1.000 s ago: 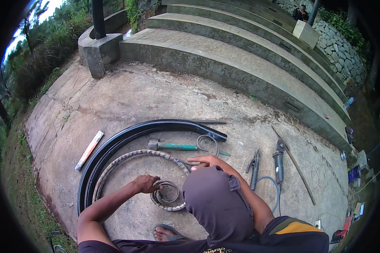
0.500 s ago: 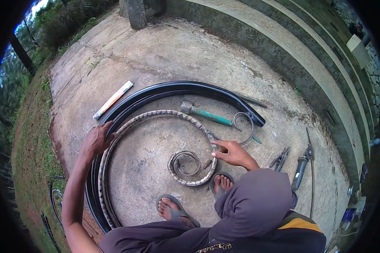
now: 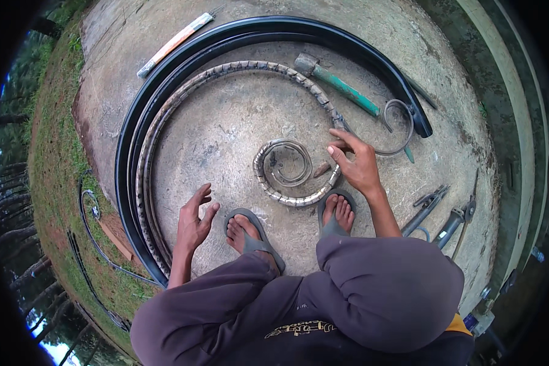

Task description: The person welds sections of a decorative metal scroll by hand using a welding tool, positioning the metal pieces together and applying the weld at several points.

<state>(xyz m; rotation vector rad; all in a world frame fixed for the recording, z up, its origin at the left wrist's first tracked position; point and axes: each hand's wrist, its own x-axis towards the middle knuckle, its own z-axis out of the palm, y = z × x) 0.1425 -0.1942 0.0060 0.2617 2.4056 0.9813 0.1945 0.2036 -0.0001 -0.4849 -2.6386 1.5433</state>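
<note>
Fingers of the left hand [image 3: 194, 222] spread open above the concrete slab [image 3: 226, 131], holding nothing, just inside the long scroll bar's [image 3: 158, 131] outer curve. The right hand [image 3: 358, 166] lies open, fingertips touching the spiral coil [image 3: 287, 174] at its right edge. Beyond lie a green-handled hammer [image 3: 341, 88], a curved black strip [image 3: 128, 128] and a white-and-orange tube [image 3: 174, 44].

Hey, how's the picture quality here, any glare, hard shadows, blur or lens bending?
Head view: soft, even daylight, no glare and only faint shadows; strong fisheye bending toward the dark rim; the twisted metal scroll and both hands, left hand and right hand, look sharp, without motion blur.
</note>
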